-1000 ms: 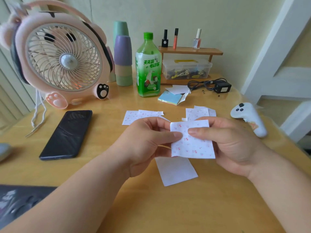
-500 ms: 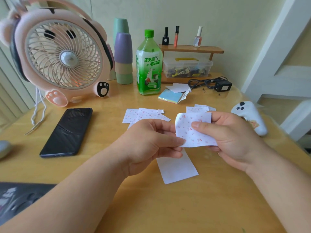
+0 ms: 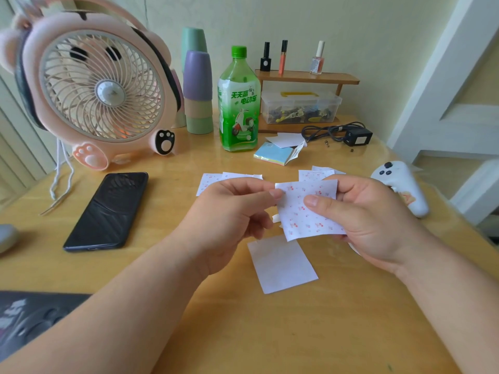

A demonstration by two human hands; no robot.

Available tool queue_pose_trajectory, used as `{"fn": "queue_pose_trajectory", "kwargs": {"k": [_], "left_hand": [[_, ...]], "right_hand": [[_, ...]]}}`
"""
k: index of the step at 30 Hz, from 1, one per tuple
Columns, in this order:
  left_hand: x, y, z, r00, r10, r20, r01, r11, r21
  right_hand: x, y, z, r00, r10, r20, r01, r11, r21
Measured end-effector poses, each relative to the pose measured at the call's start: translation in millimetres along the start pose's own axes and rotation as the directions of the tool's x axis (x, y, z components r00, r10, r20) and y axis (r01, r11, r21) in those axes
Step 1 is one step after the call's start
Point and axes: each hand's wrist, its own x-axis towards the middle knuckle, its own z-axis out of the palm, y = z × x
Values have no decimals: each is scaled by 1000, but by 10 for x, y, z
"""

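While the left hand (image 3: 229,211) pinches the left edge of the patterned paper square (image 3: 302,214) and the right hand (image 3: 370,220) grips its right side, thumb on top, above the middle of the table (image 3: 270,333), the edges are probably best aligned squarely before any crease is pressed.

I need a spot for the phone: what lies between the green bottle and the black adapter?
Head view: white paper slips, a pastel notepad and a coiled black cable lie there.
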Motion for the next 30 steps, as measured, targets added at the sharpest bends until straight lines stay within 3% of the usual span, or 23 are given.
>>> {"fn": "queue_pose_trajectory", "kwargs": {"k": [5, 9, 15, 18, 25, 30], "left_hand": [[14, -15, -7, 991, 128, -35, -127, 991, 38], [29, -46, -11, 989, 143, -35, -138, 984, 115], [5, -41, 8, 996, 0, 89, -5, 998, 65], [-17, -25, -5, 976, -55, 209, 22, 988, 155], [-29, -4, -2, 981, -76, 177, 43, 982, 182], [-54, -11, 5, 961, -93, 262, 34, 974, 223]], "right_hand": [[-3, -2, 8, 1000, -9, 15, 9, 1000, 25], [-2, 6, 11, 1000, 0, 19, 0, 1000, 13], [-3, 9, -2, 1000, 12, 3, -12, 999, -37], [26, 27, -18, 999, 19, -50, -23, 996, -89], [54, 38, -24, 985, -12, -175, -6, 995, -104], [46, 32, -26, 977, -63, -204, 33, 988, -149]]}}
